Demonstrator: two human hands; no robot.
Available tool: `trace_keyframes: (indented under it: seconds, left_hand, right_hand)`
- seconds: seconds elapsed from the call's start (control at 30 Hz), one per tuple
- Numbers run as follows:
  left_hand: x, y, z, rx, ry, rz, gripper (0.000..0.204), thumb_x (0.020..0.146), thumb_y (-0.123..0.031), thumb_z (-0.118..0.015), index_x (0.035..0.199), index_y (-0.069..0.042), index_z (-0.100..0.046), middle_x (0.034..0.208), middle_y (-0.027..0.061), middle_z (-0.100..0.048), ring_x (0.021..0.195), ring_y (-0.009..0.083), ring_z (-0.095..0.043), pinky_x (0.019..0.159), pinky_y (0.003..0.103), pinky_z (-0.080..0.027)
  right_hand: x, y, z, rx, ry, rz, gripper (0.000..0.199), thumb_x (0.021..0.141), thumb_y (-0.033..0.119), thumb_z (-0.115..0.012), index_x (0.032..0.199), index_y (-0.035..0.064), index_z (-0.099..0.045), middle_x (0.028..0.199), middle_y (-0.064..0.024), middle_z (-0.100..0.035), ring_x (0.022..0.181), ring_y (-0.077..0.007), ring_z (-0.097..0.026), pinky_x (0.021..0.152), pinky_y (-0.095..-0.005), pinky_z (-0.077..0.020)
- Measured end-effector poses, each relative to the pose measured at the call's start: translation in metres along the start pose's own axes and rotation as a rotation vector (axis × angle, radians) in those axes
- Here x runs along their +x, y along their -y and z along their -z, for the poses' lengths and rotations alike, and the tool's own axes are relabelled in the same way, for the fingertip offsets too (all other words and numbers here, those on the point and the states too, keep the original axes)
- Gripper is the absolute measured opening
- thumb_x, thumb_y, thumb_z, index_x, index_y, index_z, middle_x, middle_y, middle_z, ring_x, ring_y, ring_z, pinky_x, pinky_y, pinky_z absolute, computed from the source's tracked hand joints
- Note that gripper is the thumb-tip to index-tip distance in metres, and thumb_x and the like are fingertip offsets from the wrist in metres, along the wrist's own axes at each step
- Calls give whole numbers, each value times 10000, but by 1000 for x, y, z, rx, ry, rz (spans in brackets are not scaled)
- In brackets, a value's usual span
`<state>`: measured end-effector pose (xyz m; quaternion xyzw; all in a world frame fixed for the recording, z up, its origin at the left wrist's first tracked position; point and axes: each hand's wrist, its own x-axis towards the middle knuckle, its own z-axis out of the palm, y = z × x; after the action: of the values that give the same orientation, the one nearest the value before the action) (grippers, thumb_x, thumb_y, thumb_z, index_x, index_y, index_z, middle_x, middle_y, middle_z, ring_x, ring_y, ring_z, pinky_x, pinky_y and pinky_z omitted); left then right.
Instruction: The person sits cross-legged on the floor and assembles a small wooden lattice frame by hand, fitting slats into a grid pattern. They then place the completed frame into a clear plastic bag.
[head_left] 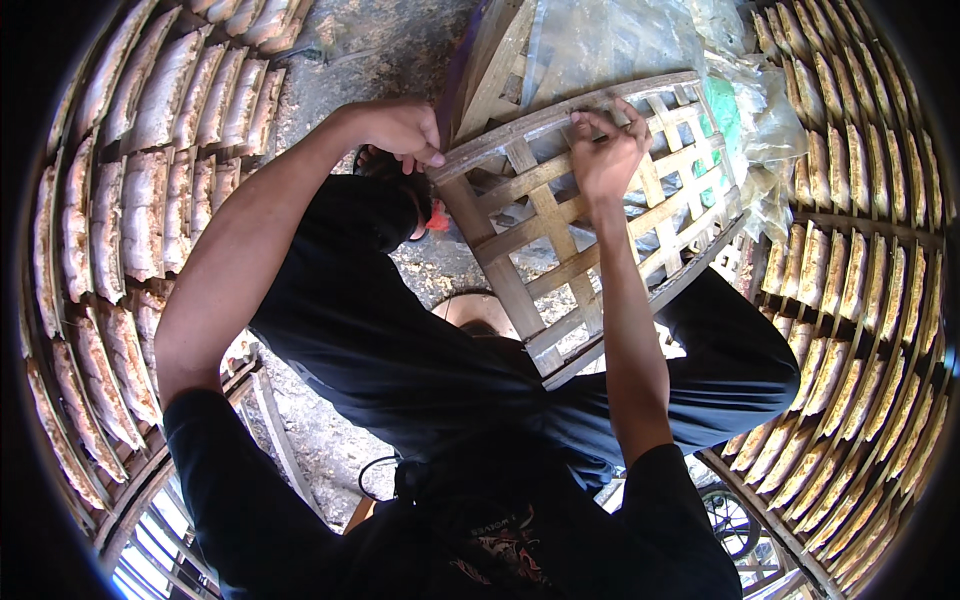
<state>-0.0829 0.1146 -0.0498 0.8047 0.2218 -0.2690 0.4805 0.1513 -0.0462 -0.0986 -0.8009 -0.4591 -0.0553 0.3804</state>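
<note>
From my remote view, a bamboo lattice panel (550, 222) lies tilted above the lap of a seated person in black trousers (730, 360), directly under the hands. The left hand (395, 135) is curled, pinching the panel's upper left corner. The right hand (612, 155) is at the panel's top edge, right of its middle, fingers bent and partly apart; I cannot tell whether they pinch anything. Clear plastic sheeting (620, 45) lies beyond the panel's top edge. Racks of pale strips flank the panel, well apart from it.
</note>
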Motion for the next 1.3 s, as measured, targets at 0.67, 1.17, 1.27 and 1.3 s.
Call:
trace_keyframes:
  seconds: [0.67, 1.17, 1.27, 1.3]
  left_hand:
    - [-9, -12, 6, 10, 28, 74, 367, 918, -346, -629, 946, 11, -708, 802, 80, -695, 693, 161, -685, 564, 318, -523]
    - [-1, -5, 5, -18, 44, 43, 392, 906, -368, -642, 968, 14, -707, 841, 82, -702, 733, 170, -694, 654, 312, -511]
    - [-8, -8, 11, -109, 19, 17, 437, 886, -407, -660, 957, 21, -707, 840, 90, -701, 747, 169, -687, 678, 309, -512]
    - [-15, -10, 14, -144, -5, 0, 453, 880, -421, -665, 956, 24, -706, 840, 93, -701, 750, 169, -685, 686, 308, -513]
  right_hand:
    - [-89, 96, 50, 373, 447, 411, 70, 750, 63, -711, 760, 27, -653, 1243, -127, -503, 1149, -333, -489, 957, -452, -415]
    - [-44, 42, 70, -7, 286, 249, 142, 771, 174, -770, 882, 84, -758, 1216, -190, -565, 1153, -378, -509, 988, -483, -414]
    - [-54, 68, 55, 19, 406, 306, 317, 796, 344, -751, 986, 90, -740, 1348, -194, -451, 1254, -422, -392, 1027, -541, -342]
    - [-55, 80, 57, 10, 442, 327, 358, 809, 381, -737, 1029, 98, -736, 1393, -181, -408, 1287, -430, -347, 1044, -544, -318]
